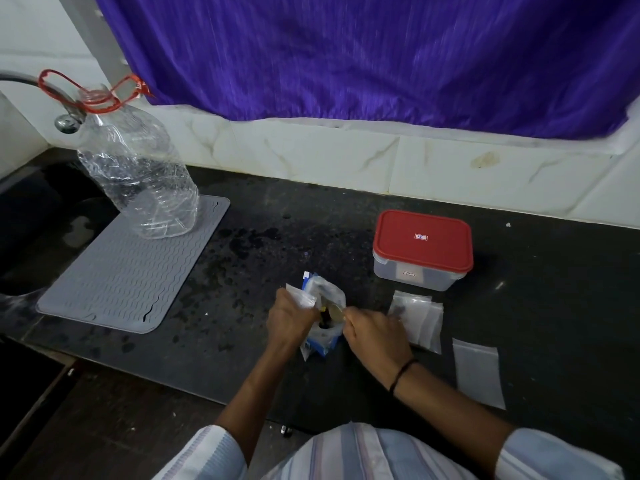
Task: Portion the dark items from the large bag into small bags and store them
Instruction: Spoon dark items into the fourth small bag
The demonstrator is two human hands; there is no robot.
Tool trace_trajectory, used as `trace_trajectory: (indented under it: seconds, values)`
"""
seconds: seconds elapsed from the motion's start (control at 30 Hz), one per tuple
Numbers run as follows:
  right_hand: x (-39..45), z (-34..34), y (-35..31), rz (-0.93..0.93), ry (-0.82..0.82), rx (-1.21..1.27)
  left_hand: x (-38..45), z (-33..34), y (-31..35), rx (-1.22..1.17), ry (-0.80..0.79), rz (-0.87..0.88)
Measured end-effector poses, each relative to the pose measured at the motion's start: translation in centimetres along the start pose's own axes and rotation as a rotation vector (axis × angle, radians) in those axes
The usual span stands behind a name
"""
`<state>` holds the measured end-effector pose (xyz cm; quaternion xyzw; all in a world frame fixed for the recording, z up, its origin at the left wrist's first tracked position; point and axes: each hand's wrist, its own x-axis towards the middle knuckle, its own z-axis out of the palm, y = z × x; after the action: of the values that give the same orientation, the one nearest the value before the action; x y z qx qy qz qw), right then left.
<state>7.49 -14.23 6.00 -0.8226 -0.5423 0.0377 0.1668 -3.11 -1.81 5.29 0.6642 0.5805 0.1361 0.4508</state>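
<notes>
Large bag [320,336], blue and clear, stood upright on the dark counter [263,258] directly between my two hands, its long axis near vertical and its mouth opening upward toward me. My left hand [290,320] gripped the bag's upper left edge together with a small clear bag [300,295], fingers curled round the plastic. My right hand [375,336] was curled at the mouth's right side, pinching what looked like a pale round scoop or spoon [335,314]; I could not tell its exact form. Dark items showed inside the mouth. Filled small bags [417,315] lay just right of my right hand, an empty one [479,370] farther right, the red-lidded box [423,249] behind them.
</notes>
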Motion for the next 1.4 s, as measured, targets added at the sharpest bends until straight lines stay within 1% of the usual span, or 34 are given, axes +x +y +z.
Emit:
trace_trajectory:
  seconds: [0.17,0.27,0.33,0.43,0.5,0.63,0.67,0.73,0.83,1.03,1.1,1.23,1.4]
  values:
    - [-0.3,0.2,-0.3,-0.07,0.061,-0.124,0.3,0.4,0.3,-0.102,0.046,0.017]
    - [-0.6,0.8,0.0,-0.092,0.036,-0.142,0.4,0.6,0.1,-0.188,0.007,-0.018]
    - [-0.6,1.1,0.0,-0.046,0.031,-0.091,0.5,0.7,0.0,-0.254,-0.045,-0.033]
    - [-0.3,1.1,0.4,0.136,-0.014,0.162,0.5,0.6,-0.2,-0.306,-0.101,-0.026]
    - [-0.1,1.0,0.8,0.259,-0.042,0.351,0.7,0.5,-0.4,-0.308,-0.101,-0.026]
    - [-0.4,1.3,1.4,0.51,-0.127,0.894,0.7,0.4,-0.4,-0.281,-0.084,-0.011]
    - [-0.5,1.2,1.5,0.548,-0.137,0.984,0.6,0.4,-0.4,-0.271,-0.081,-0.003]
    - [-0.9,1.2,1.6,0.582,-0.139,1.078,0.7,0.5,-0.4,-0.234,-0.059,0.022]
    - [-1.2,1.2,1.8,0.595,-0.129,1.11,0.5,0.6,-0.4,-0.188,-0.02,0.063]
    - [-1.9,-0.4,1.9,0.567,-0.076,1.142,0.5,-0.3,-1.1,-0.179,-0.035,0.141]
    - [-2.0,-1.4,1.8,0.561,-0.05,1.152,0.3,-0.7,-1.3,-0.2,0.026,0.213]
    - [-2.0,-4.2,1.3,0.531,-0.015,1.2,-0.4,-1.6,-1.4,-0.189,0.158,0.432]
    - [-1.4,-7.9,-0.2,0.431,0.044,1.27,-0.7,-2.2,-0.4,-0.068,0.157,0.614]
